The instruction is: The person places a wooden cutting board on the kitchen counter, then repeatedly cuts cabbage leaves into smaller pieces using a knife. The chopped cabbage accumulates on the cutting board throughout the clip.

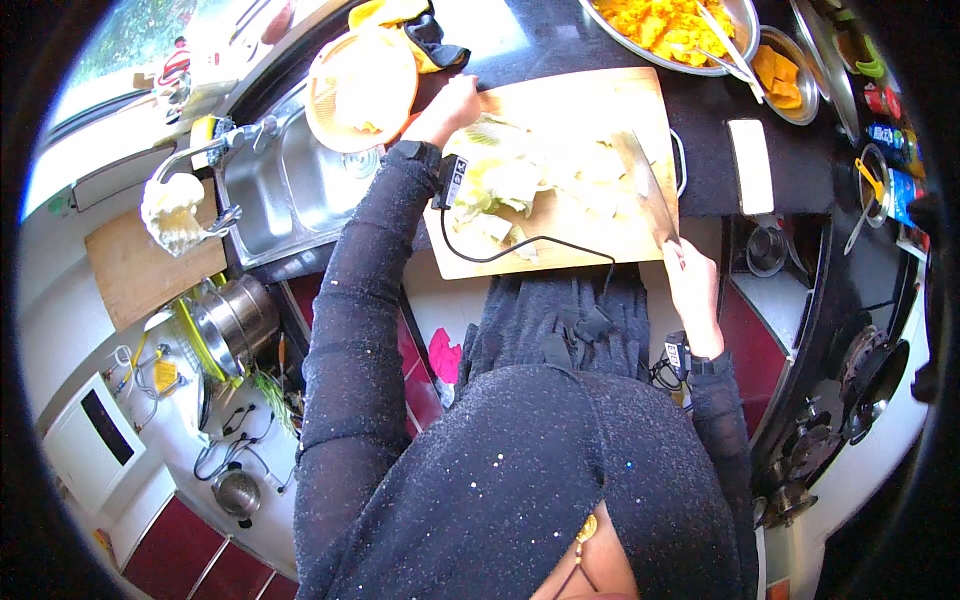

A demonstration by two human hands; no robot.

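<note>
A wooden cutting board (pixel 560 255) lies in front of me with cut pale green cabbage (pixel 495 190) on its left part and paler pieces farther right. My right hand (pixel 692 285) grips a kitchen knife (pixel 648 190), its wide blade slanting over the board's right side. At the board's far left corner is my left hand (pixel 450 108), beside an orange plastic colander (pixel 318 95). The fingers of that hand are mostly hidden, so what they touch does not show. Some small orange bits sit inside the colander.
The colander overhangs a steel sink (pixel 265 215) at the left. Back right stand a steel bowl (pixel 745 30) of orange mash with utensils and a smaller bowl (pixel 810 100) of orange slices. A white rectangular object (pixel 750 165) lies right of the board. A black cable crosses the board's near side.
</note>
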